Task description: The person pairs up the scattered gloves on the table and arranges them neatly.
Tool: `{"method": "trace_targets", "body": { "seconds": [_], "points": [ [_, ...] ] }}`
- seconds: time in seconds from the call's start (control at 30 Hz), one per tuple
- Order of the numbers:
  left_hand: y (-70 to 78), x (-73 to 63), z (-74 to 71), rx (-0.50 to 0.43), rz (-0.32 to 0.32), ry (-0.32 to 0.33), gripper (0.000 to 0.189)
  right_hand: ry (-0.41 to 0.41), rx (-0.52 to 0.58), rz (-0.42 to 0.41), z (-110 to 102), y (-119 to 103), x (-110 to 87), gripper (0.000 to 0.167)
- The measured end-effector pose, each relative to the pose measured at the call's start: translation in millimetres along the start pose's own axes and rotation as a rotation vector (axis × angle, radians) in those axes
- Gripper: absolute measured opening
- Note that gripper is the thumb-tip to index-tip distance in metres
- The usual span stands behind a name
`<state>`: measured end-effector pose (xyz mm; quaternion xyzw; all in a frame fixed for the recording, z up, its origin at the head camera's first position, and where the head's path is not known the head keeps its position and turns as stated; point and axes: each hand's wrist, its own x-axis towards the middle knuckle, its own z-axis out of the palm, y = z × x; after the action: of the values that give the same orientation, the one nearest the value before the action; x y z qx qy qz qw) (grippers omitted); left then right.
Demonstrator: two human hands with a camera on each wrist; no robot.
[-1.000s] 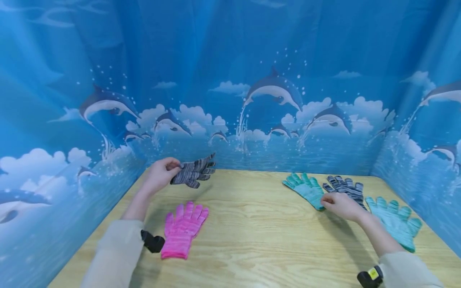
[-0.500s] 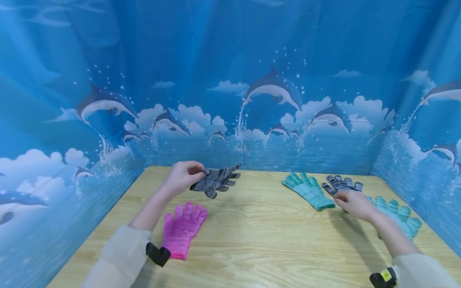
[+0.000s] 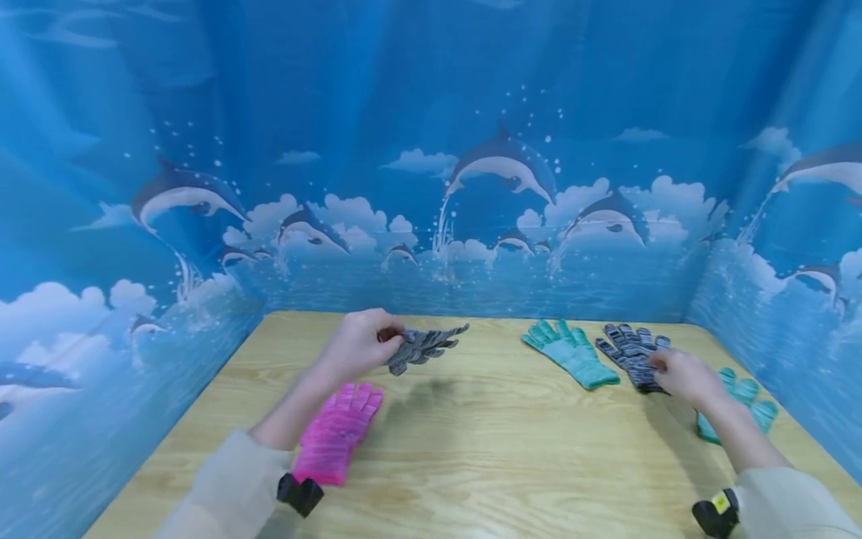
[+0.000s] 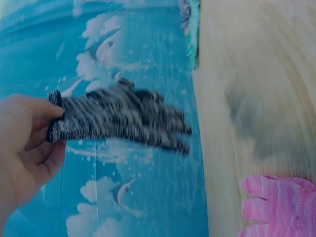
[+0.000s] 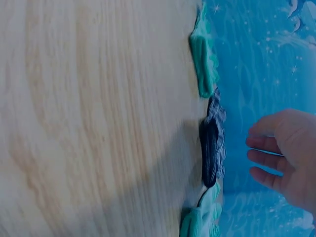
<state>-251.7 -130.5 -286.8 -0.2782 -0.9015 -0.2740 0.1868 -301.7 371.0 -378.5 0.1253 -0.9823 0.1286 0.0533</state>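
The left hand (image 3: pixel 357 346) pinches the cuff of a grey glove (image 4: pixel 118 116) above the far table (image 3: pixel 505 449), left of centre; its long axis runs left-right, fingers rightward. The right hand (image 3: pixel 685 380), loosely curled, holding nothing, hovers by a dark glove (image 3: pixel 631 355).

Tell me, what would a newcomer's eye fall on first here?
Probably the blue dolphin backdrop, which stands behind and beside the wooden table. Next might come the bright pink glove lying toward the table's left side, then the dark striped glove held above the table by its cuff in the person's left grip.
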Motion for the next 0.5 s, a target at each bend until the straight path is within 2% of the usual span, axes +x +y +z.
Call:
{"method": "trace_targets", "body": {
  "seconds": [0.07, 0.17, 0.3, 0.5],
  "points": [
    [5.6, -0.9, 2.5, 0.071, 0.049, 0.005, 0.011, -0.024, -0.012, 0.017, 0, 3, 2.3, 0.032],
    [14.4, -2.2, 6.2, 0.146, 0.043, -0.027, 0.012, -0.073, -0.02, 0.041, 2, 5, 5.3, 0.039],
    [23.1, -2.6, 11.7, 0.188, 0.059, -0.046, 0.012, -0.137, -0.039, 0.049, 4, 6, 7.5, 0.042],
    [25.7, 1.4, 23.2, 0.256, 0.184, 0.003, 0.009, -0.195, -0.135, 0.048, 4, 6, 8.3, 0.037]
  ]
}}
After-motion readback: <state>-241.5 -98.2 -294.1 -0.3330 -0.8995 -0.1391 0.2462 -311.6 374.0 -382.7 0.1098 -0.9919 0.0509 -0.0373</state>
